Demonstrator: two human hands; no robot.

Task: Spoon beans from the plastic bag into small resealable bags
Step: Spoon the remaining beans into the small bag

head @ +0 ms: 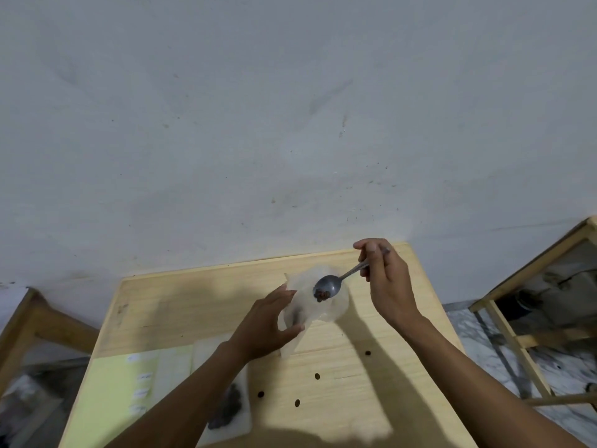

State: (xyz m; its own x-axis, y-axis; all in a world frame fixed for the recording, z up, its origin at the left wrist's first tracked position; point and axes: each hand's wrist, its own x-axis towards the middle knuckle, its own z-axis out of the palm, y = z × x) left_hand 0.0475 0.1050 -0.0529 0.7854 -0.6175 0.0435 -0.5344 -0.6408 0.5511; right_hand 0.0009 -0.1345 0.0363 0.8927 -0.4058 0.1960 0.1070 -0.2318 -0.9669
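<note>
Right hand: the right hand (386,279) was raised over the far part of the surface (371,360), its fingers (363,245) pinched together on the upper end of a spoon handle.
Spoon: the metal spoon (329,286) sloped down toward the left, with its bowl over the mouth of a clear bag; a small heap of dark beans (322,295) lay in the bowl.
Left hand: the left hand (266,328) cupped the near left side of the clear bag (318,302), fingers spread and curved with the tips touching the plastic, thumb pressed on its lower edge; the grip was loose rather than clamped.
Clear bag: it stood on the wooden surface near the far edge, opened wide; whether beans lay inside could not be told through the blur.
Loose beans: four single beans (317,376) lay scattered on the surface, nearer the camera than the bag.
Other bag: a flat bag (231,409) with dark contents lay under the left forearm, beside a yellow sheet (119,392).
</note>
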